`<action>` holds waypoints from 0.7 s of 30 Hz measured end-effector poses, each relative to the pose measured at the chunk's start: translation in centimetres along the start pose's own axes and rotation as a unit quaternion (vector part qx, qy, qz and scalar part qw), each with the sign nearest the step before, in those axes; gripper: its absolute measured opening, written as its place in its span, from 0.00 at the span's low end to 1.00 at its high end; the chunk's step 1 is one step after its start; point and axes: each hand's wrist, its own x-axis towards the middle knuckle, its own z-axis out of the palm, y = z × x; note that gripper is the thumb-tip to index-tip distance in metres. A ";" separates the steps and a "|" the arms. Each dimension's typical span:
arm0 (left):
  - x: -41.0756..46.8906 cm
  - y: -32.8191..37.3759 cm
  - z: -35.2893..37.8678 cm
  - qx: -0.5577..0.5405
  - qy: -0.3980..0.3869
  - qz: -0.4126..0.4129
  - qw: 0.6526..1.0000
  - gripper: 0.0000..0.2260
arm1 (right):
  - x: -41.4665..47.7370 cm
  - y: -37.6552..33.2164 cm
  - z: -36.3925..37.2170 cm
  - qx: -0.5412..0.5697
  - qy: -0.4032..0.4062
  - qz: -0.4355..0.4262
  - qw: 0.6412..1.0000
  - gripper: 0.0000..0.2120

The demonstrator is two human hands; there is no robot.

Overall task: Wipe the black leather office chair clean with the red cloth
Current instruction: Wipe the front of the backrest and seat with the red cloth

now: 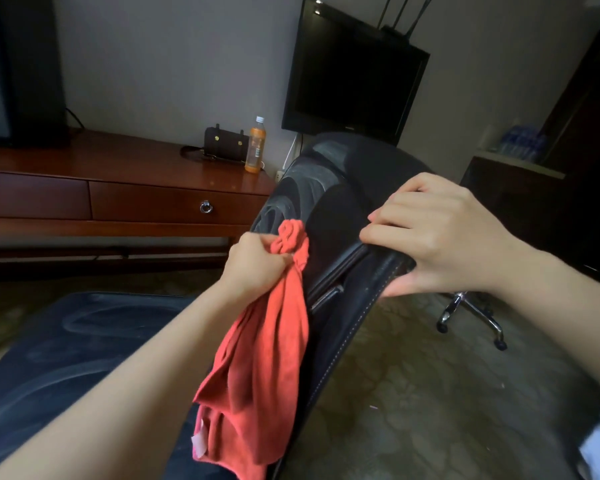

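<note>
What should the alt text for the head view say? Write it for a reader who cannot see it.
A person's left hand presses a bunched red cloth against a black leather office chair, while the right hand grips the chair's edge. Behind stand a wooden desk with an orange bottle and a dark wall-mounted screen.

Chair (pixel 343 202) before me, between my hands: left hand (pixel 257 265) with cloth (pixel 267 341) on its left side, right hand (pixel 440 233) on right edge. Desk (pixel 118 188) behind left, bottle (pixel 256 145) and bag (pixel 224 143) on it. Screen (pixel 354 71) on wall behind chair.
</note>
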 end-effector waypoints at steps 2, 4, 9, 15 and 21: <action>-1.3 -1.5 -0.3 -0.023 -0.021 -0.007 1.000 0.08 | 0.1 -0.1 0.0 0.001 0.000 0.010 1.000 0.27; -2.6 -2.7 -0.6 -0.045 -0.032 -0.009 0.998 0.11 | 0.2 -0.2 -0.1 0.003 -0.003 0.022 1.000 0.27; -6.8 -4.1 -1.3 -0.060 -0.024 0.033 0.997 0.14 | 0.4 -0.3 -0.5 0.012 -0.023 0.041 0.999 0.25; -10.4 -4.7 -1.5 -0.087 0.022 0.093 0.992 0.14 | 0.5 -0.5 -0.7 0.021 -0.027 0.039 0.999 0.26; -11.5 -0.2 -0.1 -0.153 0.085 0.183 0.967 0.14 | 0.4 -0.3 -0.6 0.021 0.000 0.052 0.998 0.31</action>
